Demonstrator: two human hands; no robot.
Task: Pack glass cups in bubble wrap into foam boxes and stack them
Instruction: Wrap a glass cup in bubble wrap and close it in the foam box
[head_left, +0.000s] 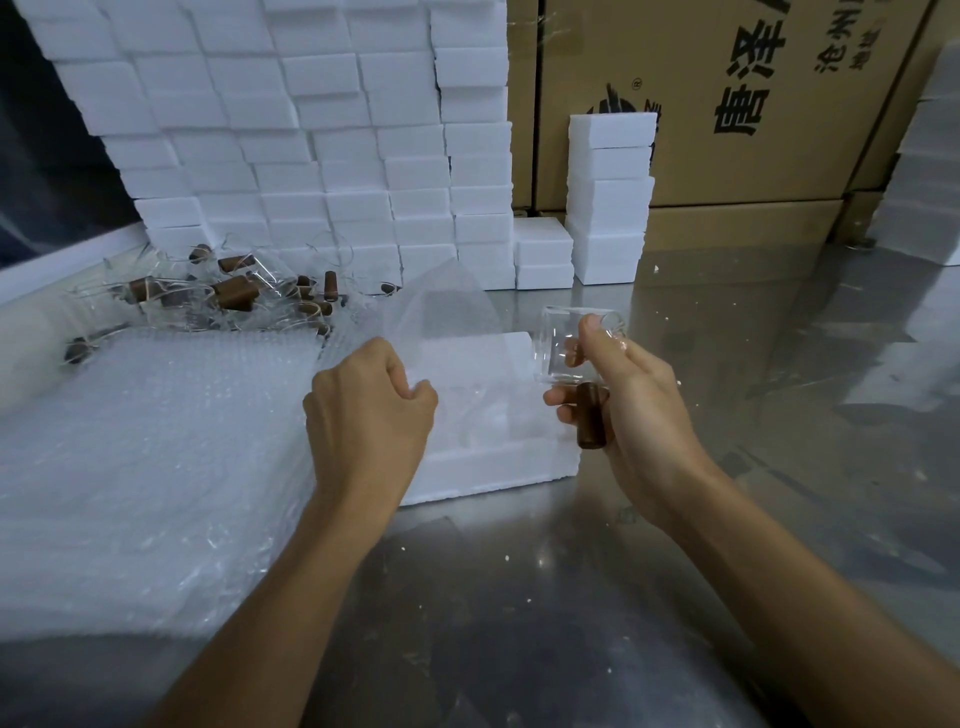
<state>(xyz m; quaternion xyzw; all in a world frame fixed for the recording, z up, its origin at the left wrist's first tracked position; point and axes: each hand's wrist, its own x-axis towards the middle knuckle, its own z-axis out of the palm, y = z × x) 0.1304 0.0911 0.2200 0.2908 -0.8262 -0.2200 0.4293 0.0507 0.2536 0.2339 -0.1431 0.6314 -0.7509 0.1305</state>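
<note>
While the right hand (631, 395) keeps its grip curled round a clear glass cup (574, 345) by its brown handle (591, 415), thumb on the rim, the left hand (366, 415) pinches a raised sheet of bubble wrap (447, 306) between curled fingers. Both hover over an open white foam box (498, 457) that sits on the steel counter (571, 597), roughly at its middle. To the left lies a thick stack of bubble wrap sheets (145, 457), reaching the counter's near left edge. Beyond it, toward the far left, more glass cups with brown handles (234, 296) lie in a loose heap. A tall wall of stacked foam boxes (311, 130) stands along the far edge, with cardboard cartons (727, 104) behind at the far right.
</note>
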